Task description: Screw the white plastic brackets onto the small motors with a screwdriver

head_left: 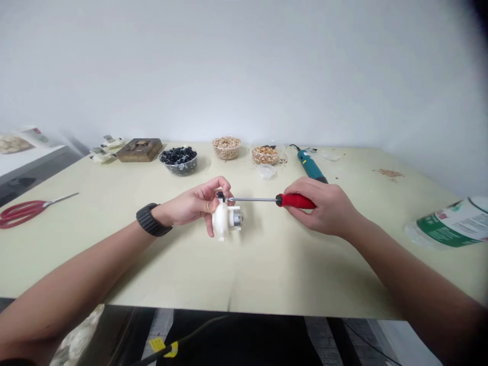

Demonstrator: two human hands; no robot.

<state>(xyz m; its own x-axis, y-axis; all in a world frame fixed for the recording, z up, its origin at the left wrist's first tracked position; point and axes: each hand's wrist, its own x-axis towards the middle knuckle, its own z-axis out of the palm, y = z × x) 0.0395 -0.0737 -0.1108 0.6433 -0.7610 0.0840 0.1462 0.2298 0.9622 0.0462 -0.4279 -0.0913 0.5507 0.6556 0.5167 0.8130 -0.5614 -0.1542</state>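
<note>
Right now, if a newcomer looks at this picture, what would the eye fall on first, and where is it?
The eye would probably go first to the middle of the table, where the left hand holds a small white plastic housing and the right hand holds a red-handled screwdriver with its tip at that housing. Farther back stand a bowl of black pieces and a teal power tool, while red-handled scissors lie at the table's left edge.
</note>
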